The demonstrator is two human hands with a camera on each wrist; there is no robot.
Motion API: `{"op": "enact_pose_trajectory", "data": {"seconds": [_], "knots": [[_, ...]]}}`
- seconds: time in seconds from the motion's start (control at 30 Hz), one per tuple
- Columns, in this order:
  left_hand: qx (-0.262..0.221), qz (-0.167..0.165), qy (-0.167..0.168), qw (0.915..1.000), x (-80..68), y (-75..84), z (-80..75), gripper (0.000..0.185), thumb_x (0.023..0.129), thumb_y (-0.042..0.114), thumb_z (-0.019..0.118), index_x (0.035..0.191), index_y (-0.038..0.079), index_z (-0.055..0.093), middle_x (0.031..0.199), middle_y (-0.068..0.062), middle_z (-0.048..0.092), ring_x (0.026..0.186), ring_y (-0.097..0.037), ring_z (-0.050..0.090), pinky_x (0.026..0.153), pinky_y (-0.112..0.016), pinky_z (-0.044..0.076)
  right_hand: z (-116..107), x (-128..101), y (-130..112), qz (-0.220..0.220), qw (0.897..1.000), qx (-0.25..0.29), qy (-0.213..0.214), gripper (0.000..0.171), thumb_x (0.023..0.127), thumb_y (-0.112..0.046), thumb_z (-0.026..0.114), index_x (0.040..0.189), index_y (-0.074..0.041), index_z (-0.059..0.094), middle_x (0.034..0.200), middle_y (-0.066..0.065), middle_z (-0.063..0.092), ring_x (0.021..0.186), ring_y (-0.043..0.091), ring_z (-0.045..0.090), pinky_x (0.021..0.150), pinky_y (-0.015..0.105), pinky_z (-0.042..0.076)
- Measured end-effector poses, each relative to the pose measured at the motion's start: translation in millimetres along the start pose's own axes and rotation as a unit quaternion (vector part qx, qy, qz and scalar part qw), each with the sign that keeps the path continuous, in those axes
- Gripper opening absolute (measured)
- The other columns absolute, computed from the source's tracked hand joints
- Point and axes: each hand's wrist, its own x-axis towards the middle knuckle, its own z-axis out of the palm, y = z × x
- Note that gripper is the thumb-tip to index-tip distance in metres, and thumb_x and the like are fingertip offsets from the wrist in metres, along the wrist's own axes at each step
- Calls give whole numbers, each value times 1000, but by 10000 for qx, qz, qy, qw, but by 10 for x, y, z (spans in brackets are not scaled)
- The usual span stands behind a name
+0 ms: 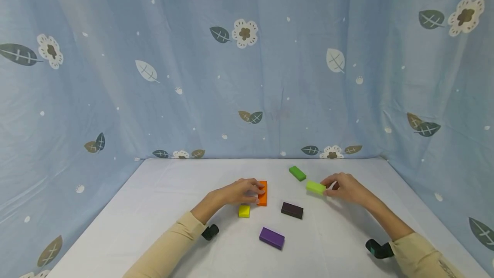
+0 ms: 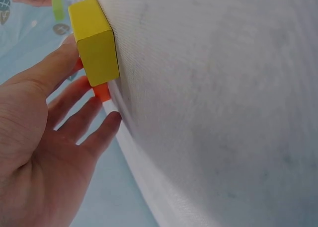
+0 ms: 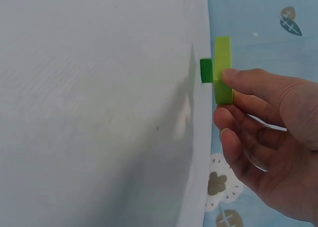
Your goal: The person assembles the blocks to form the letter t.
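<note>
Pinching, in right hand above white cloth-covered table, smooth lime-green rectangular block near one end, likely light, stiff, best gripped across narrow sides; with left hand loose-fingered at orange rectangular block, cannot tell if gripping.

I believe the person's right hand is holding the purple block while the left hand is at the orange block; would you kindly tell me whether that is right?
Not quite: the right hand holds the lime-green block, as the right wrist view shows; the purple block lies on the table in the head view. The left hand is indeed at the orange block.
</note>
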Motion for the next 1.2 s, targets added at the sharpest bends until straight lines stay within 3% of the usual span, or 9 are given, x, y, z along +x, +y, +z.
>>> {"op": "enact_pose_trajectory", "data": {"seconds": [0.3, 0.8, 1.2], "knots": [[11, 14, 17, 10000, 4, -3, 7, 39, 87, 29, 59, 124, 15, 57, 130, -3, 51, 122, -19, 47, 104, -35, 38, -25, 83, -83, -188, 9998, 31, 37, 31, 79, -18, 69, 106, -5, 66, 97, 7, 68, 71, 10, 58, 55, 19, 47], [-60, -133, -55, 9999, 2, 31, -18, 38, 87, 27, 60, 123, 16, 57, 130, -2, 51, 121, -19, 46, 103, -34, 38, -77, 341, -254, -497, 9984, -226, 107, 31, 79, -20, 69, 106, -5, 66, 92, 5, 67, 70, 9, 59, 57, 19, 48], [-37, -107, -61, 9999, 14, 10, -7, 38, 86, 28, 60, 122, 16, 58, 130, -2, 51, 122, -18, 47, 104, -35, 38, -14, 533, -340, -411, 9989, -199, 107, 32, 80, -19, 69, 108, -5, 66, 95, 7, 67, 78, 16, 61, 61, 23, 49]]}}
